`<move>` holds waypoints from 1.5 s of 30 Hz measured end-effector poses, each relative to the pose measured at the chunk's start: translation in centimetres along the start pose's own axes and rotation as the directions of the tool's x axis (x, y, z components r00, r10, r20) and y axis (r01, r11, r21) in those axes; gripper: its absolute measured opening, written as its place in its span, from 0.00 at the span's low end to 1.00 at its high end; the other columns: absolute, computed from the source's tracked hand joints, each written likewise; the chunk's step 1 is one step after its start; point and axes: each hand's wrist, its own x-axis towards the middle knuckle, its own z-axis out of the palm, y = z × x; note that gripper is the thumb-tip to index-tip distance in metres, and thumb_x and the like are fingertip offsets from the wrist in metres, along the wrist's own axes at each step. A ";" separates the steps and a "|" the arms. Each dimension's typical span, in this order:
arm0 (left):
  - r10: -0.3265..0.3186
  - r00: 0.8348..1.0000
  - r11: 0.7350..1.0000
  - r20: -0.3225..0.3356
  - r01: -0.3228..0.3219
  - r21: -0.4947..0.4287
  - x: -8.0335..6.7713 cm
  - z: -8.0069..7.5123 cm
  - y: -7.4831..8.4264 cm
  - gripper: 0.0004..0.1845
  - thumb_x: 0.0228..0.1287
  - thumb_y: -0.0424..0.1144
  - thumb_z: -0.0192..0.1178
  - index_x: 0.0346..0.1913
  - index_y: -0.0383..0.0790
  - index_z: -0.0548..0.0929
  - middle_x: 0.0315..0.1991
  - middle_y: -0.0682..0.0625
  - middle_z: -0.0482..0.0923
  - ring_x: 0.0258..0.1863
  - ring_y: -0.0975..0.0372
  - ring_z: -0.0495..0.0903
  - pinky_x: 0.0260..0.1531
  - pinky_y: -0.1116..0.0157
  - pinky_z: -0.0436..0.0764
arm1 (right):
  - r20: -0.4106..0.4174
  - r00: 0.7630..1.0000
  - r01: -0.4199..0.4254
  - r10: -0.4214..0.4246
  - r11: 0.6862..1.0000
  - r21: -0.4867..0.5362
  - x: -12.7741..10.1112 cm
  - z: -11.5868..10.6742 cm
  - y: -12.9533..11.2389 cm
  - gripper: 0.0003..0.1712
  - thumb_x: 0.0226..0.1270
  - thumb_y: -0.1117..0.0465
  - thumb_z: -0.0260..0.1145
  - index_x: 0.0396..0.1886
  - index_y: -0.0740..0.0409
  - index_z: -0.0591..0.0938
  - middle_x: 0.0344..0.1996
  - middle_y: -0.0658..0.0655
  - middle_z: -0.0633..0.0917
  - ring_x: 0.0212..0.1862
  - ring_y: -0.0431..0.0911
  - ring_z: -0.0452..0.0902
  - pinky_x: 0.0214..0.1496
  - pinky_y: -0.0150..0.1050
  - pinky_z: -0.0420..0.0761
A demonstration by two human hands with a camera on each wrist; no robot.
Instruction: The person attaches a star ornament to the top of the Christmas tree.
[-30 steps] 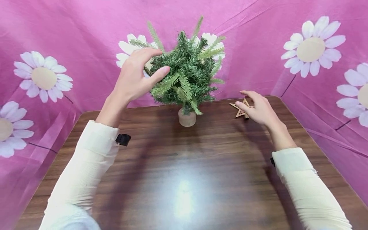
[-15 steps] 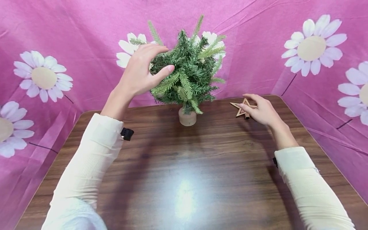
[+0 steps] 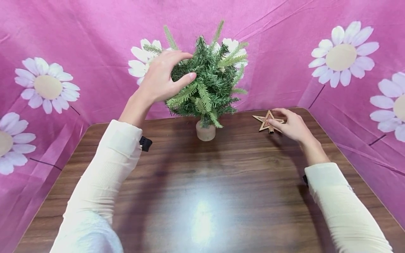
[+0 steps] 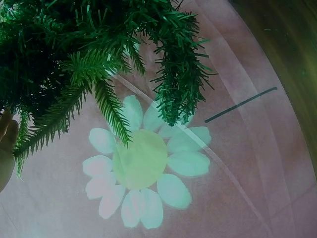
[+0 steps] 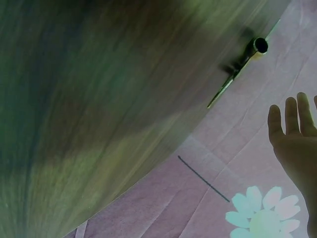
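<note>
A small artificial Christmas tree [image 3: 215, 80] stands upright on its pale round base [image 3: 206, 132] at the back middle of the table. My left hand [image 3: 159, 79] reaches to its upper left side, thumb and fingers spread apart and overlapping the branches. In the left wrist view, a bit of that hand [image 4: 7, 148] shows beside the green branches [image 4: 99, 64]. To the tree's right lies a wooden star tree topper [image 3: 264, 121] with a short tube [image 5: 259, 45] at its bottom. My right hand [image 3: 295, 126] hovers over the star's right side, its thumb and fingers apart around nothing.
The brown wooden table [image 3: 177, 168] ends at the back against a pink cloth [image 3: 107, 31] printed with large white daisies. The cloth also rises on the left and right sides. A bright lamp reflection lies on the tabletop.
My left hand has moved to the right, further over the tree's branches. My right hand has shifted slightly right and lower over the star. Tree and star stay in place.
</note>
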 end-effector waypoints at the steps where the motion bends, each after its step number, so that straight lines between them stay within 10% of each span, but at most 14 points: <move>1: -0.005 1.000 1.000 0.004 0.005 0.003 0.1 0.0 0.0 0.34 0.67 0.60 0.56 0.70 0.43 0.75 0.69 0.47 0.73 0.70 0.59 0.66 0.71 0.57 0.58 | 0.004 1.000 -0.002 0.002 1.000 0.002 0.1 0.0 0.2 0.34 0.71 0.51 0.68 0.69 0.63 0.73 0.62 0.72 0.78 0.58 0.67 0.78 0.60 0.61 0.73; 22: -0.072 0.992 0.993 0.107 0.061 0.099 1.2 0.4 -0.1 0.39 0.69 0.63 0.53 0.76 0.44 0.66 0.75 0.48 0.66 0.74 0.56 0.63 0.73 0.55 0.59 | 0.086 0.995 -0.045 0.050 0.997 -0.065 1.1 -0.2 3.5 0.37 0.67 0.52 0.71 0.69 0.67 0.72 0.64 0.73 0.76 0.61 0.70 0.73 0.63 0.65 0.68; 45: -0.042 0.999 0.998 -0.028 0.041 -0.039 1.4 2.5 -0.7 0.37 0.66 0.59 0.58 0.72 0.41 0.72 0.71 0.47 0.71 0.71 0.59 0.67 0.72 0.60 0.58 | 0.217 0.967 -0.093 0.131 0.980 -0.177 1.8 -0.7 7.1 0.47 0.63 0.46 0.72 0.71 0.69 0.65 0.68 0.80 0.66 0.69 0.75 0.59 0.69 0.68 0.58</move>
